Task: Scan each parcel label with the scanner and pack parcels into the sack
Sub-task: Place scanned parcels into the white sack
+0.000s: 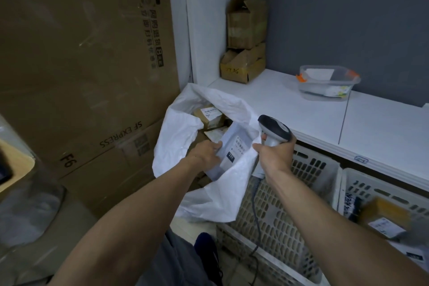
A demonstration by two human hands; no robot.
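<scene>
Parcel, a flat pale mailer with a printed label facing up, sits in the open mouth of the sack, partly inside it. The left hand grasps the parcel's left edge, fingers curled around it. The sack is white and crumpled and stands on the floor. Deeper inside it lie brown labelled boxes.

At the sack's right rim, the right hand is clenched around the handle of the scanner, a grey and white gun-shaped unit whose head points toward the parcel. The thumb lies against the sack's rim; whether it pinches the rim cannot be told. A cable hangs down from the scanner.

Right of the sack runs a white table. On it, behind the sack, two worn cartons are stacked, and farther right stands a clear tub. Under the table, right of the sack, sit pale slotted crates; the farther one holds more labelled parcels. Left of the sack rise large brown shipping cases.
</scene>
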